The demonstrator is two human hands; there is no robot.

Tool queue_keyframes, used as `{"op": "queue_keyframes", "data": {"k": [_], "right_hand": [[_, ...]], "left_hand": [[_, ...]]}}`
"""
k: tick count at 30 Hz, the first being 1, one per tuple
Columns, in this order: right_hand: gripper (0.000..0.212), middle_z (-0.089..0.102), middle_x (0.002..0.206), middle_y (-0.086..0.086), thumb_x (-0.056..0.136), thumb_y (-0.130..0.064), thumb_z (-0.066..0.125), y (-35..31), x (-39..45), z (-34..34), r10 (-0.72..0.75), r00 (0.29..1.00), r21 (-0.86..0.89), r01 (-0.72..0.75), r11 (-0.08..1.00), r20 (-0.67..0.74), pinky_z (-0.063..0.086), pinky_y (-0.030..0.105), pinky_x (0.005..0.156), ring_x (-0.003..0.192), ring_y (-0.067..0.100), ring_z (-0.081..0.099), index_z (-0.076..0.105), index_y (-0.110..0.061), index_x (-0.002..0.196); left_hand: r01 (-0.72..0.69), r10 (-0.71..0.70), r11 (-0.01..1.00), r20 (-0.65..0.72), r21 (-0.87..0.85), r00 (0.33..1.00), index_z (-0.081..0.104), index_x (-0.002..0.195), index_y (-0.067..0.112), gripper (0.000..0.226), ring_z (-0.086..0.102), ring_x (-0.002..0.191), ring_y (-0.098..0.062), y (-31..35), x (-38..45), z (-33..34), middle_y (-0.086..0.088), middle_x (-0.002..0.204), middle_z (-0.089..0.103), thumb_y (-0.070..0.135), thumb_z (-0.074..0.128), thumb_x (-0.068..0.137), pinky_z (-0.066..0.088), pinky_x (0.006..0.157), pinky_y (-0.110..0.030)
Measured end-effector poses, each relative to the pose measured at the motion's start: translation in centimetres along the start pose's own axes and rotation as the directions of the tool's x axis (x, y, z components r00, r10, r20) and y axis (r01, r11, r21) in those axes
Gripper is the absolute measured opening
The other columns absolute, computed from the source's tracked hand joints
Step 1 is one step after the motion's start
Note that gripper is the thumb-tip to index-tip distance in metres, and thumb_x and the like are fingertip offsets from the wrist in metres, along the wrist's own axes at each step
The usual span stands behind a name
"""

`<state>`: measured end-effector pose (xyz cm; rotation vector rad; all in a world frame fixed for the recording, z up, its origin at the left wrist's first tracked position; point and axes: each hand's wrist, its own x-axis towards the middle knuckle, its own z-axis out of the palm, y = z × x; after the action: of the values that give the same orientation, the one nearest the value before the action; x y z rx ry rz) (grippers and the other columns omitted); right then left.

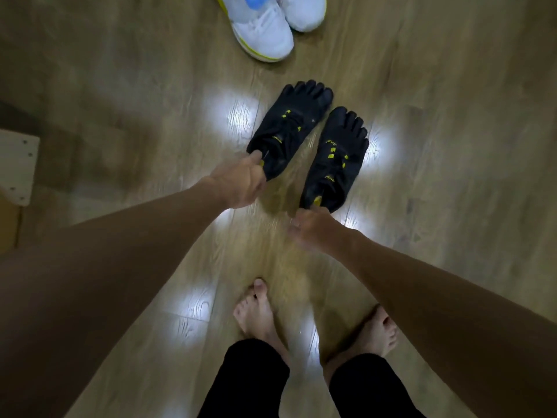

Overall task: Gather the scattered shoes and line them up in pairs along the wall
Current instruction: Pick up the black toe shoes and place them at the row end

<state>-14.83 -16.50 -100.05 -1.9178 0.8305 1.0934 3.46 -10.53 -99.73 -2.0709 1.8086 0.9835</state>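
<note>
Bare feet (256, 315) are standing on the wooden floor (452, 116). Left hand (241, 184) is pinching one black toe shoe (289, 128) at its heel, right hand (313, 227) the other (334, 158), below white sneakers (268, 28).

Two toe shoes (310, 143) side by side, sneakers (271, 25) beyond (feet (316, 324) nearest).
</note>
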Motion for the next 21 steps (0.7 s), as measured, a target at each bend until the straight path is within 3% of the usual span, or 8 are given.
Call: {"op": "queue_keyframes", "data": {"k": [3, 6, 8, 11, 14, 18, 21], "right_hand": [[0.037, 0.053, 0.125, 0.014, 0.096, -0.026, 0.046, 0.7, 0.8, -0.2, -0.025, 0.999, -0.03, 0.024, 0.999, -0.023, 0.037, 0.036, 0.102, 0.123, 0.031, 0.045, 0.055, -0.004, 0.124], [0.036, 0.05, 0.122, 0.015, 0.09, -0.006, 0.047, 1.2, 0.6, -1.2, -0.035, 0.991, -0.033, 0.031, 0.999, -0.129, 0.045, 0.04, 0.099, 0.116, 0.03, 0.051, 0.055, -0.005, 0.125], [0.034, 0.047, 0.117, 0.011, 0.09, -0.006, 0.048, 1.3, 0.0, -2.2, -0.042, 0.977, 0.001, 0.043, 0.999, -0.21, 0.046, 0.04, 0.098, 0.109, 0.028, 0.053, 0.057, -0.011, 0.122], [0.031, 0.045, 0.108, 0.004, 0.086, -0.007, 0.055, 1.8, -1.4, -4.5, -0.071, 0.961, 0.032, 0.082, 0.996, -0.268, 0.047, 0.038, 0.095, 0.103, 0.024, 0.055, 0.064, -0.018, 0.113], [0.037, 0.055, 0.115, 0.004, 0.079, -0.005, 0.055, 1.9, -3.8, -7.8, -0.108, 0.95, 0.064, 0.133, 0.989, -0.291, 0.051, 0.038, 0.091, 0.104, 0.021, 0.057, 0.069, -0.021, 0.109], [0.036, 0.06, 0.113, 0.003, 0.078, -0.004, 0.052, 0.8, -8.8, -13.3, -0.142, 0.918, 0.111, 0.195, 0.974, -0.37, 0.055, 0.035, 0.085, 0.094, 0.02, 0.063, 0.071, -0.021, 0.104], [0.03, 0.061, 0.109, 0.003, 0.077, -0.005, 0.051, -0.4, -13.7, -18.7, -0.16, 0.889, 0.107, 0.226, 0.968, -0.429, 0.054, 0.032, 0.086, 0.094, 0.019, 0.061, 0.07, -0.024, 0.089]], "left_hand": [[-0.09, 0.098, 0.982, -0.041, 0.167, 0.994, 0.07, 0.101, 0.024, 0.02, 0.05, 0.099, -0.022, -0.5, 0.7, 1.0, -0.003, 0.122, 0.039, 0.016, 0.055, 0.09, 0.046, 0.077, -0.03], [-0.016, 0.007, 0.997, 0.116, 0.071, 0.993, 0.066, 0.105, 0.019, 0.024, 0.06, 0.094, -0.024, -0.1, 1.2, 1.4, -0.005, 0.123, 0.052, 0.009, 0.051, 0.09, 0.049, 0.082, -0.032], [0.093, -0.089, 0.996, 0.162, -0.014, 0.983, 0.067, 0.104, 0.015, 0.03, 0.061, 0.088, -0.023, 0.3, 1.1, 0.9, -0.007, 0.107, 0.06, -0.002, 0.048, 0.087, 0.051, 0.082, -0.034], [0.089, -0.084, 0.996, 0.154, -0.027, 0.984, 0.059, 0.074, 0.016, 0.029, 0.047, 0.06, -0.016, 2.1, 0.5, -0.8, -0.009, 0.079, 0.054, -0.011, 0.047, 0.078, 0.039, 0.058, -0.028], [-0.01, 0.009, 1.0, 0.091, 0.017, 0.996, 0.048, 0.076, 0.021, 0.025, 0.051, 0.072, -0.02, 4.4, -0.5, -4.7, -0.006, 0.088, 0.058, -0.004, 0.051, 0.081, 0.036, 0.062, -0.028], [-0.08, 0.082, 0.997, -0.095, 0.022, 0.992, 0.05, 0.089, 0.013, 0.009, 0.051, 0.07, -0.026, 6.7, -1.1, -13.4, -0.008, 0.084, 0.057, 0.005, 0.05, 0.084, 0.036, 0.058, -0.034], [-0.105, 0.098, 0.994, -0.219, -0.023, 0.971, 0.045, 0.101, 0.007, 0.02, 0.047, 0.065, -0.03, 9.3, -2.4, -21.4, -0.011, 0.079, 0.052, 0.004, 0.049, 0.082, 0.037, 0.056, -0.038]]}}
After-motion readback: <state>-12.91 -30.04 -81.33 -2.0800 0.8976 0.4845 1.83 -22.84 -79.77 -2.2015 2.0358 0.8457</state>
